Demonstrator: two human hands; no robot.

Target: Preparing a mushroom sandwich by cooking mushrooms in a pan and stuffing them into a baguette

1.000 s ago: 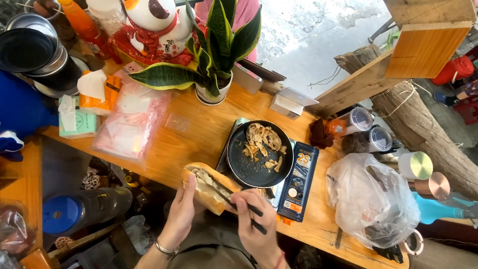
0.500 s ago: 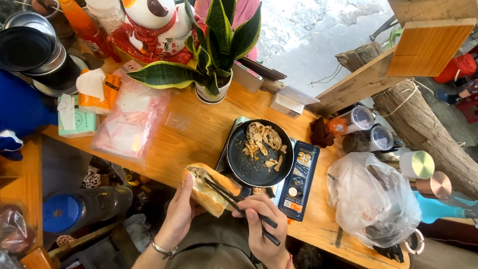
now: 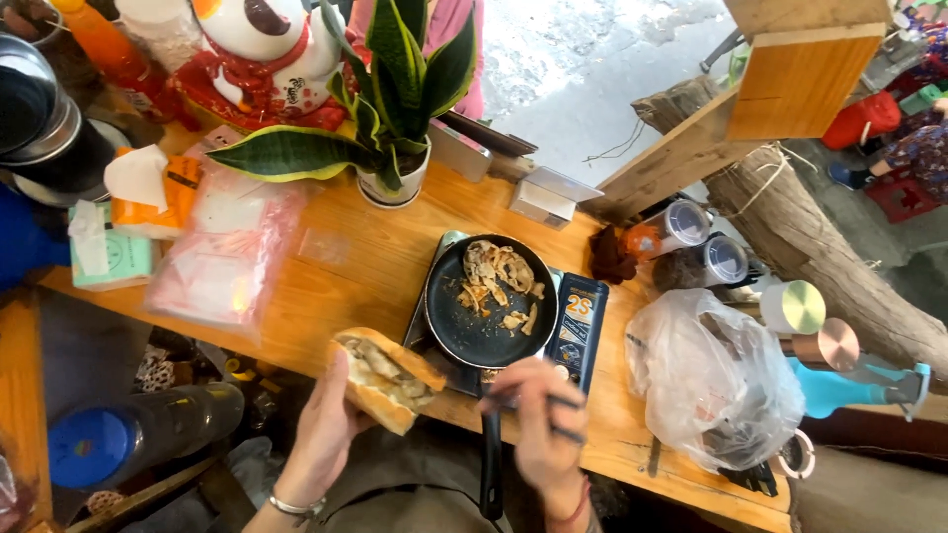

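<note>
Bread roll (image 3: 385, 380), split and filled, is sitting low in the frame, left of centre, with the left hand (image 3: 321, 434) curling around its underside. Just right of it, the right hand (image 3: 538, 424) is pinching dark tongs (image 3: 553, 415). Above both hands, a black pan (image 3: 489, 301) is holding cooked meat (image 3: 499, 276) on the wooden counter (image 3: 346, 266).
</note>
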